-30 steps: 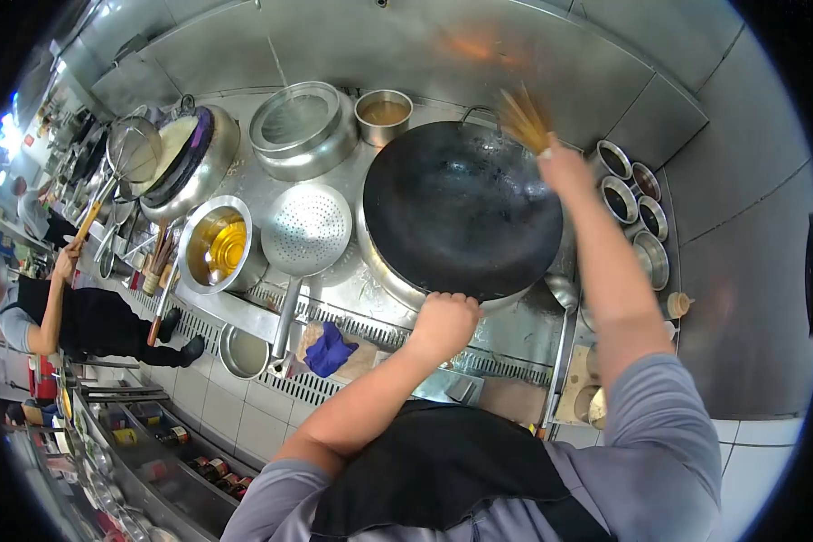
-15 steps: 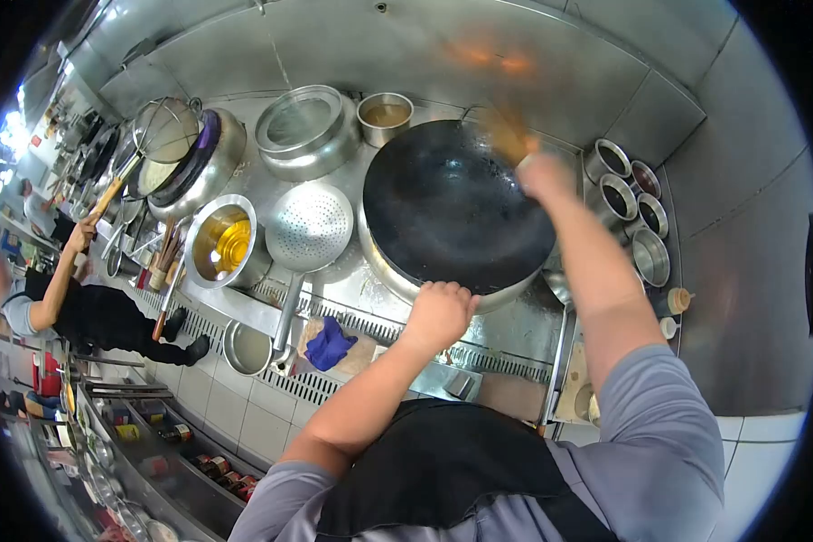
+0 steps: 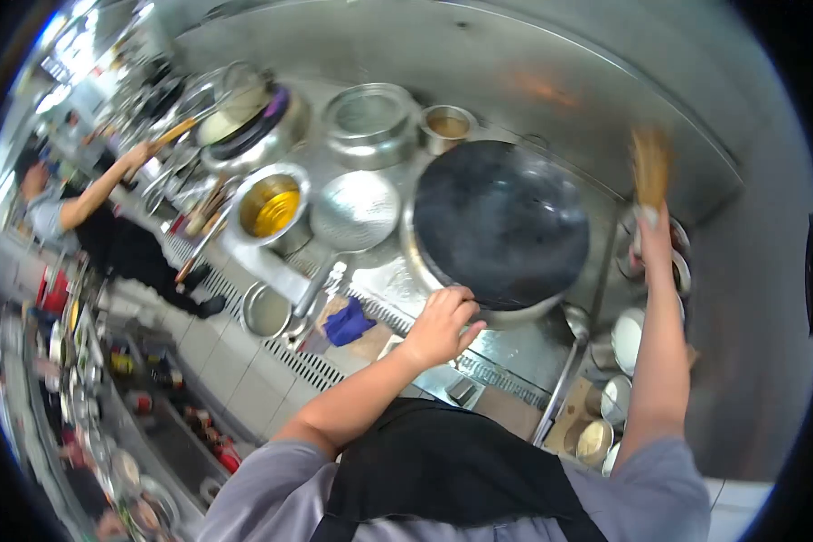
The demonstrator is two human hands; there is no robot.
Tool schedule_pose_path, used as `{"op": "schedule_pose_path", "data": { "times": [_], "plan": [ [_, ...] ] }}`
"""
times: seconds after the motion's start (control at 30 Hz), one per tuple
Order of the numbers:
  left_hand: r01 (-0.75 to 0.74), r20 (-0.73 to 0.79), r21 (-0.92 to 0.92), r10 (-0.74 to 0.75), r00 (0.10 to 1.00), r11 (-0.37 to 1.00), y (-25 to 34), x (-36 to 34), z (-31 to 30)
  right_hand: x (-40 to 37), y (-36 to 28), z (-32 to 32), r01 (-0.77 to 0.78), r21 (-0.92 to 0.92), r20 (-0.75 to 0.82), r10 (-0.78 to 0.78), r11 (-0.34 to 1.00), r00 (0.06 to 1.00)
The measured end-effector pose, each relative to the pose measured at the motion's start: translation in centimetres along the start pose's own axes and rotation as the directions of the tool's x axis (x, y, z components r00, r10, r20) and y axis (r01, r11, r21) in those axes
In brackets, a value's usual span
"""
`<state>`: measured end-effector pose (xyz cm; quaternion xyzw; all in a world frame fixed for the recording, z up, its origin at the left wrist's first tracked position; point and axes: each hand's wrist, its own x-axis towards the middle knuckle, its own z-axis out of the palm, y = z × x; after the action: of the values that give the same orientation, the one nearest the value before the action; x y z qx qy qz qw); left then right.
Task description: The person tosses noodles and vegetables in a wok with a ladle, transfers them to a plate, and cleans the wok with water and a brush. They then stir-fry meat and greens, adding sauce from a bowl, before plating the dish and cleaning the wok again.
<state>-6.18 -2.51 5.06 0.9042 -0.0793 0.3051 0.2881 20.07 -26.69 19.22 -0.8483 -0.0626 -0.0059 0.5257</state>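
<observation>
Clutching wok (image 3: 501, 221) rim: left hand (image 3: 438, 325) | right hand (image 3: 652, 237) clenched on bamboo brush (image 3: 649, 167) | strainer (image 3: 354, 210) beside wok

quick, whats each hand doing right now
Left hand: closed on the wok rim.
Right hand: closed on a bamboo brush.

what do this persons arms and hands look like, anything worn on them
Both are bare of gloves: none shows on the left hand or the right hand. The forearms are uncovered. Short grey fabric sleeves cover only the upper arms, and a black apron lies over the grey shirt.
</observation>
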Motion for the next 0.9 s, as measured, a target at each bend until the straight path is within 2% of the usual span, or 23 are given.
{"op": "schedule_pose_path", "data": {
  "times": [0.03,0.07,0.1,0.13,0.17,0.2,0.23,0.27,0.33,0.43,0.5,0.53,0.6,0.67,0.73,0.77,0.83,0.87,0.9],
  "plan": [
    [0.046,0.007,0.019,-0.046,0.999,0.999,0.2,-1.8,-1.0,-2.8,2.3,1.4,0.04,0.237,-0.051,-0.029,0.971,0.998],
    [0.097,0.001,0.072,-0.098,0.995,0.993,0.7,-3.6,-2.5,-5.1,5.8,2.4,0.01,0.404,0.09,-0.051,0.914,0.995],
    [0.172,0.025,0.09,-0.175,0.984,0.981,0.8,-6.1,-3.7,-10.1,5.6,4.6,-0.054,0.416,-0.013,0.066,0.908,0.998],
    [0.267,0.03,0.112,-0.272,0.962,0.957,1.0,-9.0,-4.9,-14.4,6.2,6.3,-0.107,0.466,-0.01,0.126,0.878,0.992],
    [0.358,0.021,0.18,-0.367,0.93,0.916,1.7,-11.7,-6.3,-17.4,9.5,7.3,-0.25,0.469,0.057,0.253,0.847,0.966],
    [0.479,-0.07,0.245,-0.478,0.876,0.843,2.5,-14.6,-7.4,-20.8,12.0,9.0,-0.165,0.372,0.002,0.177,0.914,0.984],
    [0.561,-0.023,0.255,-0.575,0.818,0.787,3.4,-17.4,-8.4,-23.9,13.3,8.8,-0.327,0.267,0.182,0.286,0.906,0.941],
    [0.621,0.038,0.258,-0.65,0.759,0.74,4.8,-19.8,-9.7,-22.9,27.2,9.5,0.32,-0.417,0.126,-0.294,0.851,0.947],
    [0.744,0.111,0.375,-0.823,0.557,0.553,8.2,-22.9,-12.1,-24.0,32.0,10.0,0.266,-0.37,0.33,-0.142,0.89,0.933],
    [0.796,-0.006,0.422,-0.877,0.48,0.433,11.0,-28.0,-13.0,-23.0,29.4,11.6,0.387,-0.516,0.571,-0.03,0.764,0.82],
    [0.869,0.001,0.387,-0.942,0.336,0.31,12.6,-29.9,-13.6,-21.5,26.9,12.7,0.526,-0.549,0.693,0.003,0.65,0.721],
    [0.885,-0.038,0.365,-0.945,0.324,0.289,13.1,-30.7,-14.0,-20.6,25.5,13.4,0.594,-0.549,0.742,0.016,0.588,0.67],
    [0.941,-0.082,0.286,-0.974,0.213,0.182,14.0,-32.5,-15.0,-19.1,22.3,15.2,0.715,-0.515,0.828,0.059,0.473,0.558],
    [0.969,-0.178,0.2,-0.967,0.182,0.145,15.1,-35.7,-15.8,-18.8,18.9,17.6,0.802,-0.459,0.884,0.103,0.382,0.457],
    [0.999,-0.325,-0.012,-0.945,0.028,0.034,17.5,-38.7,-17.4,-19.5,15.7,19.9,0.867,-0.396,0.918,0.144,0.303,0.369],
    [1.0,-0.446,-0.027,-0.895,-0.003,0.011,18.6,-41.2,-18.0,-20.3,14.3,21.2,0.89,-0.363,0.93,0.163,0.277,0.328],
    [0.992,-0.569,-0.097,-0.814,-0.118,-0.076,22.3,-45.6,-20.9,-22.6,11.5,23.7,0.926,-0.305,0.944,0.196,0.224,0.264],
    [0.984,-0.718,-0.105,-0.674,-0.175,-0.143,24.7,-47.5,-22.5,-24.3,10.3,24.9,0.938,-0.281,0.947,0.218,0.203,0.236],
    [0.972,-0.831,-0.179,-0.505,-0.233,-0.153,27.6,-49.4,-24.7,-26.2,9.2,26.0,0.949,-0.256,0.948,0.24,0.186,0.209]
  ]
}}
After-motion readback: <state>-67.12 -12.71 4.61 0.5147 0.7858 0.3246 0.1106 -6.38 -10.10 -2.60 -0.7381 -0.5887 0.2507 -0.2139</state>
